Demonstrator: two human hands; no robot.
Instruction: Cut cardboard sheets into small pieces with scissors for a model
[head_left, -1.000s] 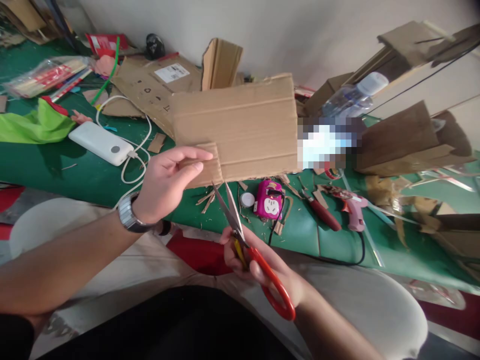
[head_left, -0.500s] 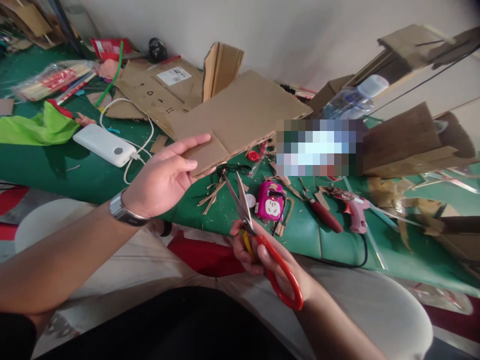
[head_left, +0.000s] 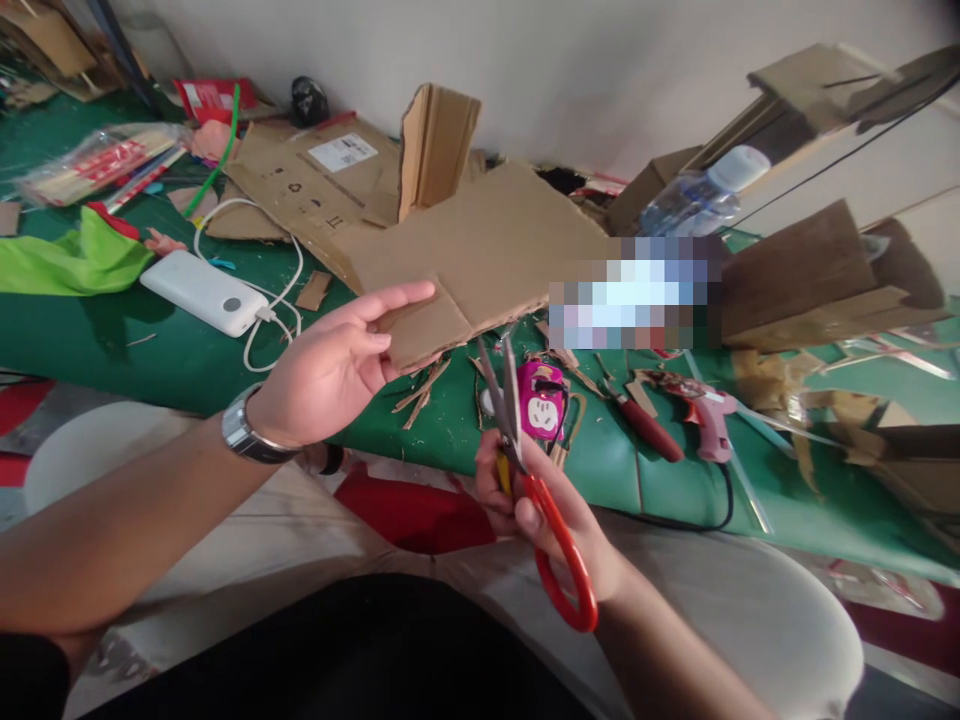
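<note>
My left hand [head_left: 315, 375] grips the near corner of a cardboard sheet [head_left: 517, 230], index finger along the top face and other fingers tucked beneath, clamped on the board. A smaller rectangle [head_left: 424, 325], marked off by a straight line, shows at that corner; whether it is a flap or a separate piece, I cannot tell. In my right hand [head_left: 574, 505], fingers closed around the handles, red-handled scissors [head_left: 513, 405] point away from me, blades apart, tips just beside the sheet's near edge; whether they touch it is unclear. A watch [head_left: 251, 430] circles my left wrist. The sheet is held above a green counter [head_left: 97, 340], where cardboard shreds [head_left: 420, 398] and a magenta socket block [head_left: 541, 410] lie near the blades. To the right rest a red-handled tool [head_left: 649, 430] and a pink glue gun [head_left: 709, 415]. On the left, a white power bank [head_left: 202, 292] with a white cable [head_left: 301, 262] lies near a bright green cloth [head_left: 67, 255] and a bag of sticks [head_left: 97, 165]. Behind the sheet, a labeled cardboard panel [head_left: 300, 185] lies near an upright cardboard piece [head_left: 439, 145]; a clear bottle [head_left: 694, 195] tilts at right.
</note>
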